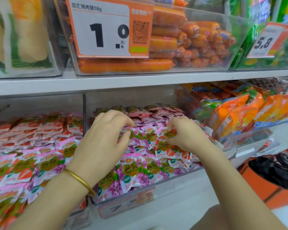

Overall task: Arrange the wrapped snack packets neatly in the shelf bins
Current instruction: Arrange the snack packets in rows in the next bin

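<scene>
A clear middle bin (88, 113) on the lower shelf holds several small white snack packets (140, 173) with purple grape and red strawberry prints. My left hand (105, 138), a gold bangle on its wrist, lies over the packets in the middle of the bin; its curled fingers pinch the edge of a grape packet (135, 138). My right hand (184, 135) is at the bin's right side, fingers curled, pinching a strawberry packet (169, 135) at its top edge.
The left bin (37, 103) holds more strawberry and grape packets (28, 163). To the right stands a tilted bin of orange bags (239, 113). Above, a bin of orange sausages (181, 47) carries a price tag (106, 29). A white shelf edge (140, 82) runs overhead.
</scene>
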